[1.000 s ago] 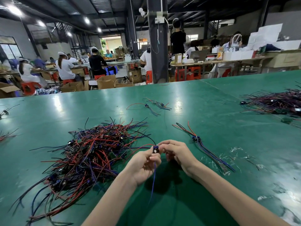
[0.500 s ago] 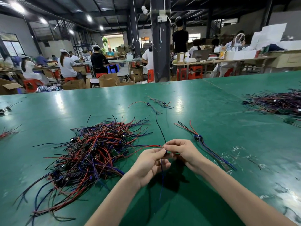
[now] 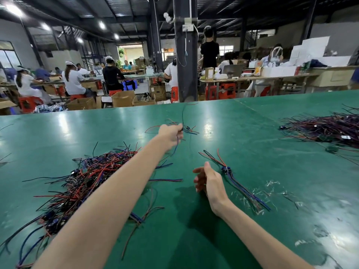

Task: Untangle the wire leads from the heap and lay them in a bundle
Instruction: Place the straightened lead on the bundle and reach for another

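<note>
A tangled heap of red, blue and black wire leads (image 3: 81, 179) lies on the green table (image 3: 252, 148) at the left. My left hand (image 3: 172, 133) is stretched far forward and grips one lead (image 3: 182, 115), whose black end sticks up and whose blue end hangs below the fist. Just beyond that hand lie a few loose leads (image 3: 189, 129). My right hand (image 3: 208, 180) hovers near me, fingers relaxed and holding nothing. A small bundle of leads (image 3: 233, 177) lies just right of it.
A second large heap of leads (image 3: 328, 127) lies at the table's far right. Bits of clear plastic scrap (image 3: 272, 185) are scattered right of the small bundle. Beyond the table's far edge stand a dark pillar (image 3: 184, 55), cardboard boxes and seated workers.
Both hands held one lead together near me. Now my left hand has carried that lead forward toward the loose leads, and my right hand has let go and stays back.
</note>
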{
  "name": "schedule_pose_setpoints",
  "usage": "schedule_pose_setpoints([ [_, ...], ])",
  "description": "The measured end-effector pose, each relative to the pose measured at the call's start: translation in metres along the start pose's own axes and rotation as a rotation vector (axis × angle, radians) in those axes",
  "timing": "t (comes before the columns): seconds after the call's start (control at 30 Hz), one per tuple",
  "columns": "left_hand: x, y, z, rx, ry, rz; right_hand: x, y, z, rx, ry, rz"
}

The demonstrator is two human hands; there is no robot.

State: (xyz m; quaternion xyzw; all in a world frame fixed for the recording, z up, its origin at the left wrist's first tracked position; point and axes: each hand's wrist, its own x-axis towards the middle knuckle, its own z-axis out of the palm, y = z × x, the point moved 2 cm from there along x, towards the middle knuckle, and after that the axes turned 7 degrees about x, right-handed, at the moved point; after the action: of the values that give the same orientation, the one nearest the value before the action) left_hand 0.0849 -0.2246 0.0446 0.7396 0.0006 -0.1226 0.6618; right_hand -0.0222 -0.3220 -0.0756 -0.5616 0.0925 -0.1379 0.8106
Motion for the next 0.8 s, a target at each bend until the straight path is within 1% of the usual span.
schedule_pose_setpoints([
  [0.07,0.017,0.008,-0.003,0.102,0.006,-0.041,-0.003,0.000,0.001,-0.029,-0.028,-0.006],
  [0.17,0.031,0.007,-0.011,0.165,-0.029,-0.018,-0.002,-0.001,0.001,-0.040,-0.045,-0.007],
  [0.2,0.036,0.002,-0.017,0.231,-0.019,-0.014,-0.002,-0.002,0.001,-0.053,-0.049,-0.009],
  [0.27,0.039,-0.008,-0.033,0.488,0.063,0.033,-0.001,-0.002,0.002,-0.091,-0.064,-0.017],
  [0.3,0.037,-0.010,-0.044,0.641,0.110,0.092,0.000,-0.002,0.002,-0.106,-0.072,-0.018],
  [0.37,0.029,-0.015,-0.070,0.914,0.155,0.185,-0.001,-0.002,0.002,-0.120,-0.088,-0.013],
  [0.4,0.023,-0.016,-0.083,1.008,0.171,0.216,-0.002,-0.001,0.001,-0.123,-0.093,-0.008],
  [0.5,-0.003,-0.017,-0.114,1.161,0.201,0.261,-0.003,0.000,0.001,-0.146,-0.099,-0.006],
  [0.57,-0.023,-0.019,-0.123,1.252,0.088,0.230,-0.003,0.001,0.002,-0.168,-0.099,-0.010],
  [0.6,-0.034,-0.023,-0.124,1.303,-0.005,0.167,-0.003,0.002,0.002,-0.178,-0.097,-0.012],
  [0.63,-0.043,-0.029,-0.124,1.385,-0.084,0.103,-0.003,0.001,0.002,-0.187,-0.098,-0.012],
  [0.67,-0.050,-0.036,-0.123,1.511,-0.116,0.071,-0.004,0.001,0.002,-0.192,-0.100,-0.014],
  [0.7,-0.054,-0.043,-0.121,1.654,-0.091,0.079,-0.004,0.001,0.002,-0.198,-0.102,-0.015],
  [0.73,-0.057,-0.049,-0.120,1.771,-0.014,0.129,-0.004,0.001,0.001,-0.204,-0.105,-0.017],
  [0.8,-0.061,-0.054,-0.121,1.901,0.168,0.242,-0.005,0.001,0.001,-0.215,-0.109,-0.019],
])
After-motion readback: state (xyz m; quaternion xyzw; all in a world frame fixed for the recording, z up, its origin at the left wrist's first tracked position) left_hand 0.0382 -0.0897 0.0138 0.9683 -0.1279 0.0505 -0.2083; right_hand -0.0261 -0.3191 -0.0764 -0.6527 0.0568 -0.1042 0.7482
